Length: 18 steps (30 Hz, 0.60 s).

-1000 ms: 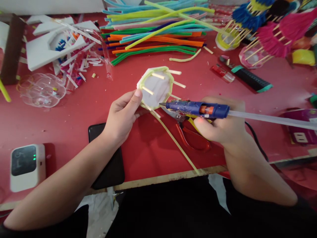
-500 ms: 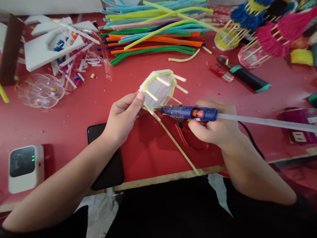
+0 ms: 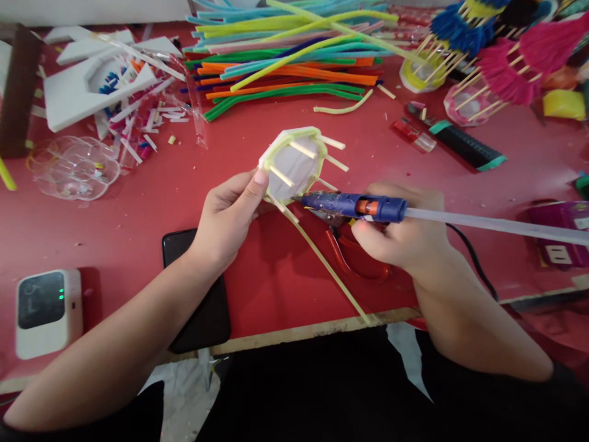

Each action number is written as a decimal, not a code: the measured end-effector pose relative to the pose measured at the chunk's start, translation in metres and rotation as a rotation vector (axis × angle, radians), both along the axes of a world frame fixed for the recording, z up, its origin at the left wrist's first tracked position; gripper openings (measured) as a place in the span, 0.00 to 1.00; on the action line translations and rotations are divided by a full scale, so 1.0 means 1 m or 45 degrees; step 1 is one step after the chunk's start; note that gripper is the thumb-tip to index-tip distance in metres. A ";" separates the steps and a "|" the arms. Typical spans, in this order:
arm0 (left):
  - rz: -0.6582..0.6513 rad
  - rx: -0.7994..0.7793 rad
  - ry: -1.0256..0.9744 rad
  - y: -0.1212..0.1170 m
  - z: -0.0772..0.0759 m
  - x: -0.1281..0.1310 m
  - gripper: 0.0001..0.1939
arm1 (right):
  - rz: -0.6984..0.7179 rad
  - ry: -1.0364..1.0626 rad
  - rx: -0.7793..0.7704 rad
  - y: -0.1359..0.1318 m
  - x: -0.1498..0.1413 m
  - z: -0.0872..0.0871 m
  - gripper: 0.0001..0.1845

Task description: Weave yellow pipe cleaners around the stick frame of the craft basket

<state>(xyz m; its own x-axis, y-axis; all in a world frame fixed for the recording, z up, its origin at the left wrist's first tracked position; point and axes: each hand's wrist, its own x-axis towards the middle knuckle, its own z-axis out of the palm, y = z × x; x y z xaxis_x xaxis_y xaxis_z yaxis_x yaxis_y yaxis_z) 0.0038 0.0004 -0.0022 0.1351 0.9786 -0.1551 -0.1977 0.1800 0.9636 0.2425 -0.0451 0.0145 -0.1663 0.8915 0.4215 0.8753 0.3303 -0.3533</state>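
Note:
My left hand (image 3: 234, 209) pinches the near left edge of a white octagonal foam base (image 3: 294, 166), thumb on top. Several short wooden sticks stand up from the base, and a pale yellow pipe cleaner (image 3: 331, 273) lines its rim, with its long tail hanging down to the right. My right hand (image 3: 400, 230) is closed around a blue hot glue gun (image 3: 352, 205), whose nozzle is at the base's lower edge. A long translucent glue stick (image 3: 497, 225) sticks out of the gun's back. Below it lie red-handled pliers (image 3: 354, 264), partly hidden.
Colourful pipe cleaners (image 3: 285, 67) lie across the back. Foam offcuts (image 3: 99, 86) and a clear compartment tray (image 3: 76, 169) sit at left. A black phone (image 3: 202, 313) and a white device (image 3: 48, 313) lie nearer. At right are a utility knife (image 3: 467, 145) and pink tasselled pieces (image 3: 510, 80).
The glue gun in my right hand has shifted very slightly to the right. My left hand and the foam base have hardly moved.

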 end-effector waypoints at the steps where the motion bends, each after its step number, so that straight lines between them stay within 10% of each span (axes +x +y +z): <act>1: 0.002 -0.008 0.004 0.000 0.000 0.000 0.16 | -0.010 -0.003 -0.009 0.000 0.000 0.000 0.14; 18: -0.001 0.036 -0.063 0.002 -0.003 0.000 0.16 | -0.073 -0.057 0.033 -0.001 0.003 -0.002 0.14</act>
